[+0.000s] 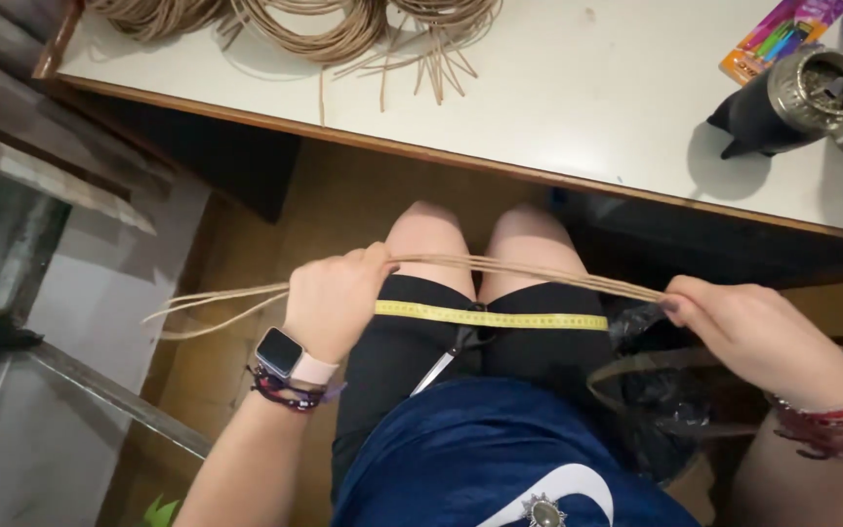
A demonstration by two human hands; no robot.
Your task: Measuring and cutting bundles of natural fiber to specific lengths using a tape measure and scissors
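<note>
We hold the bundle of thin cane strands (529,270) stretched between our fists, left hand (332,298) and right hand (748,327) both clenched on it; it looks light, springy, easily kinked; grip near the ends; the yellow tape measure (490,317) lies just beneath.

Even indoor light; white surface (578,107) bright along the top. Soft shadow under it, mid-frame. Edges slightly bent, mild blur.

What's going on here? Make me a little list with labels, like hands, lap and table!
left hand: grips the tan cane strands
right hand: pinches the strands' other end
lap: yellow tape measure across the thighs, scissors beneath it
table: coils of cane, black flask, packet of pens
beside right hand: black plastic bag
</note>
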